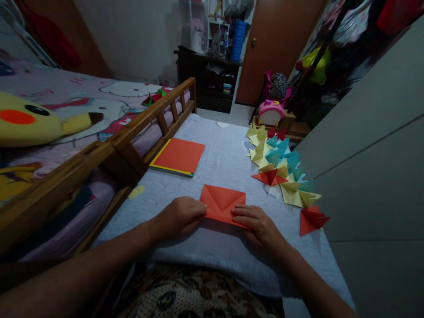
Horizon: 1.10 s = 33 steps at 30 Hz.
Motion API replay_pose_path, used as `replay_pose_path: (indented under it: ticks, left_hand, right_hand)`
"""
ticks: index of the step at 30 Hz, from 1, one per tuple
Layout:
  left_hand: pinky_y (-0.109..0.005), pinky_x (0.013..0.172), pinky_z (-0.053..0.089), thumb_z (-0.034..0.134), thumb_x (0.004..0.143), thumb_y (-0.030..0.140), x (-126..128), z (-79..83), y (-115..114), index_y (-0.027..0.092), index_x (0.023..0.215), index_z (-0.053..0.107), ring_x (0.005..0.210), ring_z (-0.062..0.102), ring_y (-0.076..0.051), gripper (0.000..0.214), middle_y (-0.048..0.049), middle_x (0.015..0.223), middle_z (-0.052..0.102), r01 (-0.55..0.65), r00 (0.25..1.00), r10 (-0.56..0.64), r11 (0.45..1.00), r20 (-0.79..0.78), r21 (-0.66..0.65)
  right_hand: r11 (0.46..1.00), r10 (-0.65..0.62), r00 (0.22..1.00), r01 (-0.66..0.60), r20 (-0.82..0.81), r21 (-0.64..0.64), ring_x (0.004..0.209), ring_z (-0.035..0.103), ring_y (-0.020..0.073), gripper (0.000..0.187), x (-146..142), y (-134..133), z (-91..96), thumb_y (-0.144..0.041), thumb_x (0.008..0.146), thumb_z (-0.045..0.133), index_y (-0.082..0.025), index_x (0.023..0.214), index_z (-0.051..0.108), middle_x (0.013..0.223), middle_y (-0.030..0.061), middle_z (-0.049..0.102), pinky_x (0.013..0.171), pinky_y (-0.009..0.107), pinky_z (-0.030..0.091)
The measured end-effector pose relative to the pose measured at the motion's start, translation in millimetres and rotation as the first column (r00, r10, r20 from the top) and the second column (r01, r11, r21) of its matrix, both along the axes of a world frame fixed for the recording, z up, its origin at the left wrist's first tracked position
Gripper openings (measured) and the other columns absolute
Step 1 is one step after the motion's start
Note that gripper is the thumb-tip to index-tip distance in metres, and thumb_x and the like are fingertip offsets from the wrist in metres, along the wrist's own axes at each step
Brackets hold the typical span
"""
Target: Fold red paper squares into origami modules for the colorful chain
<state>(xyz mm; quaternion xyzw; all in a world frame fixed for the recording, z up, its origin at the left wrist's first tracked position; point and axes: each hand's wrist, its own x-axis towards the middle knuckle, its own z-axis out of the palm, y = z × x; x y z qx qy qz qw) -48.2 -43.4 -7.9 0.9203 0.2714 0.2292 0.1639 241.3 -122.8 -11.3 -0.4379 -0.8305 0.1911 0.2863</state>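
A broad surface under a pale blue-grey cloth (225, 152) stretched before the person, with a long, slatted brown wooden rail (150, 113) along its left side. Beyond that lay a big yellow plush toy (36, 130) with a round orange cheek. Down the cloth's right side I saw a crowded cluster of folded yellow, blue and red paper figures (278, 155); near the rail rested a stack of square orange-topped paper (180, 152). At the cloth's near part was a rectangular folded red-orange paper sheet (223, 194), creased in a V. The bare left hand (182, 216) gripped its left edge; the bare right hand (260, 225) held its right end, fingers across the top.
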Motion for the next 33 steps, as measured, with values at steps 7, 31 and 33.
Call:
replay_pose_path:
  ticks: [7,31,33]
  left_hand:
    - [-0.028,0.06,0.046,0.051,0.094,0.025,19.8,8.3,1.4,0.018,0.14,0.039,0.059,0.059,-0.015,0.048,0.0021,0.072,0.065,-0.232,0.957,0.281,0.893,0.076,-0.387]
    - [-0.032,0.071,0.05,0.05,0.099,0.021,31.9,-9.9,2.9,0.02,0.101,0.063,0.078,0.061,-0.02,0.014,-0.0039,0.087,0.063,-0.376,0.91,0.372,0.926,-0.185,0.009]
    - [-0.033,0.072,0.05,0.049,0.1,0.021,31.3,-8.8,1.9,0.019,0.1,0.066,0.077,0.059,-0.02,0.017,-0.0048,0.087,0.061,-0.36,0.911,0.365,0.931,-0.192,0.061]
  right_hand:
    - [0.882,-0.408,0.906,0.359,-0.112,-0.305,0.07,0.064,0.0183,0.024,-14.2,3.8,11.9,-0.03,0.095,0.05,-0.021,0.085,0.069,0.076,0.0036,0.07,0.065,0.03,0.049]
    - [0.885,-0.456,0.883,0.435,-0.114,-0.168,0.08,0.065,0.0203,0.016,-24.5,14.6,0.0,-0.02,0.09,0.05,-0.021,0.09,0.066,0.086,0.0056,0.069,0.073,0.032,0.049]
    - [0.873,-0.473,0.877,0.455,-0.083,-0.176,0.079,0.066,0.0207,0.015,-24.9,16.0,-0.5,-0.021,0.09,0.051,-0.02,0.09,0.067,0.085,0.0057,0.07,0.072,0.032,0.049]
